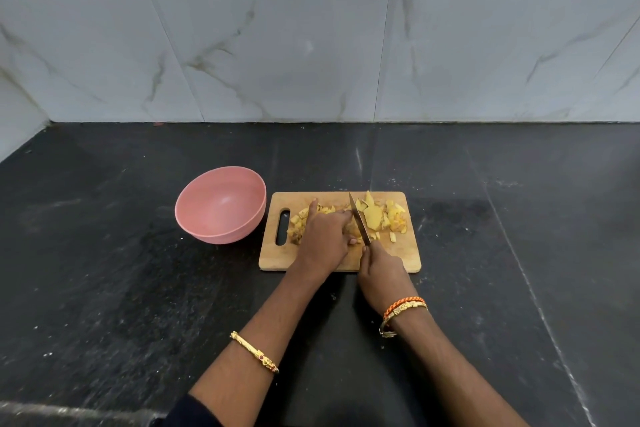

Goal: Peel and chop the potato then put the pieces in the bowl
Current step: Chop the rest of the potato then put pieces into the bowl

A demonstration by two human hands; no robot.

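Observation:
A wooden cutting board (408, 262) lies on the black counter. Yellow potato pieces (393, 217) are heaped on its right part, and more pieces (298, 221) lie near its handle slot. My left hand (325, 239) presses down on a potato piece at the board's middle, which it mostly hides. My right hand (381, 269) grips the handle of a knife (358, 218) whose blade points away from me and stands right beside my left fingers. An empty pink bowl (221, 206) sits just left of the board.
The black stone counter (121, 288) stretches wide on all sides. A white marble-tiled wall (311, 45) rises behind it. Small crumbs lie on the counter behind the board.

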